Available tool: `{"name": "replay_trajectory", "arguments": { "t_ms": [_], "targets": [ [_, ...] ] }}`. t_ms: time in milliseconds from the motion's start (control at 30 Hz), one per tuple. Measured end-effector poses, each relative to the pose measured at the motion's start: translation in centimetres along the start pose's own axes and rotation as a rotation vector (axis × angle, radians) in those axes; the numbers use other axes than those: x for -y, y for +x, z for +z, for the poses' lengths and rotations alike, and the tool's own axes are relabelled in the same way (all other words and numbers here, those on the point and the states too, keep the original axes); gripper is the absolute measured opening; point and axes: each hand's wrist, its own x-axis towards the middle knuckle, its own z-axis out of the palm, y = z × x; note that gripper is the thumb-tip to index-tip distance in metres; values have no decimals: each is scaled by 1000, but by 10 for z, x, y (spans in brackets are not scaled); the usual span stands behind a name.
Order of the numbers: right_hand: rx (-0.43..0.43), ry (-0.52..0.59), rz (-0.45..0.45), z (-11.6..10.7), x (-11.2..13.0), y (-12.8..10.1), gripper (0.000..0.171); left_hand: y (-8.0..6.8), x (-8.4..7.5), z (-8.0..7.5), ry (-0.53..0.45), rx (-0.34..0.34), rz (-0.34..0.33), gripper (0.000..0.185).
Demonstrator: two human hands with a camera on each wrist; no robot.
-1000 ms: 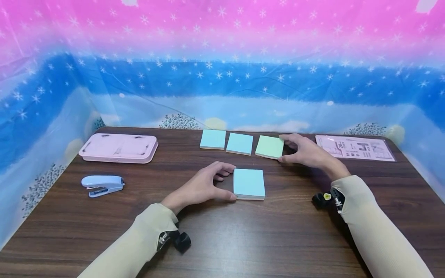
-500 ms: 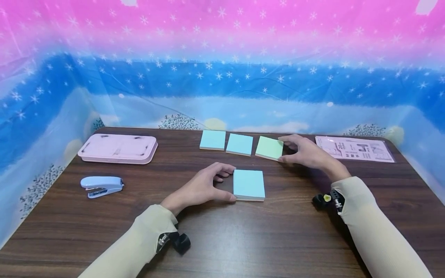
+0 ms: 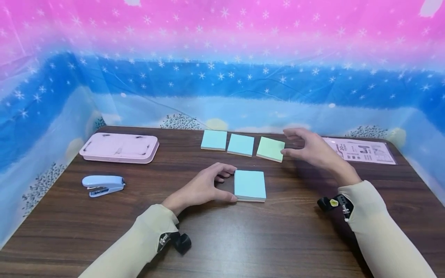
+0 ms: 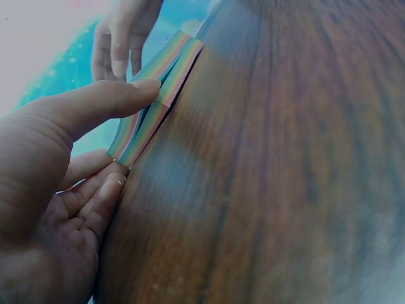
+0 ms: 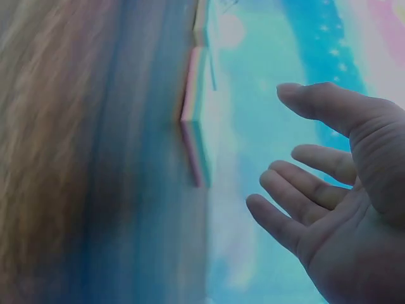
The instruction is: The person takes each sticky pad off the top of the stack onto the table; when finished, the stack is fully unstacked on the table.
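In the head view, my left hand (image 3: pixel 205 184) holds the left side of a stack of light-blue sticky note pads (image 3: pixel 250 185), thumb at its near corner and fingers at its far corner. The left wrist view shows two stacked pads (image 4: pixel 155 98) with rainbow-striped edges and a slight gap between them. My right hand (image 3: pixel 318 152) is raised just right of a green sticky note pad (image 3: pixel 270 148). Its fingers are spread and it holds nothing; the right wrist view shows this hand (image 5: pixel 342 183) apart from the pads. The green pad lies slightly turned.
Two more light-blue pads (image 3: pixel 213 139) lie in a row left of the green one. A pink case (image 3: pixel 119 146) and a blue stapler (image 3: pixel 103 185) are at the left. Behind my right hand lies a pink printed packet (image 3: pixel 368 151). A patterned curtain backs the table (image 3: pixel 222 239).
My right hand has let go of the green pad and moved up and right. That pad turned slightly clockwise before the release. My left hand stays at the blue stack.
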Motion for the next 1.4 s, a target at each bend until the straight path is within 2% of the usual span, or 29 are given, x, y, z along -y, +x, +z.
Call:
{"name": "replay_trajectory", "arguments": {
  "t_ms": [133, 300, 433, 633, 800, 1033, 1400],
  "targets": [
    [20, 20, -21, -1, 14, -7, 73, 0, 0, 2, -5, 3, 1, 76],
    [19, -31, -83, 4, 32, -16, 73, 0, 1, 5, -12, 8, 1, 77],
    [23, -61, -135, 15, 39, -25, 71, 0, 2, 5, -9, 7, 8, 77],
    [83, -73, -180, 34, 42, -35, 76, -1, 2, 5, -6, 8, 7, 77],
    [148, -88, -191, 44, 42, -37, 79, -2, 2, 3, -5, 4, 6, 77],
    [303, -70, -182, 55, 43, -35, 92, -2, 2, 0, -3, 1, 4, 77],
    [321, -106, -176, 55, 40, -35, 95, 1, 1, -1, 1, 6, 7, 76]
  ]
}}
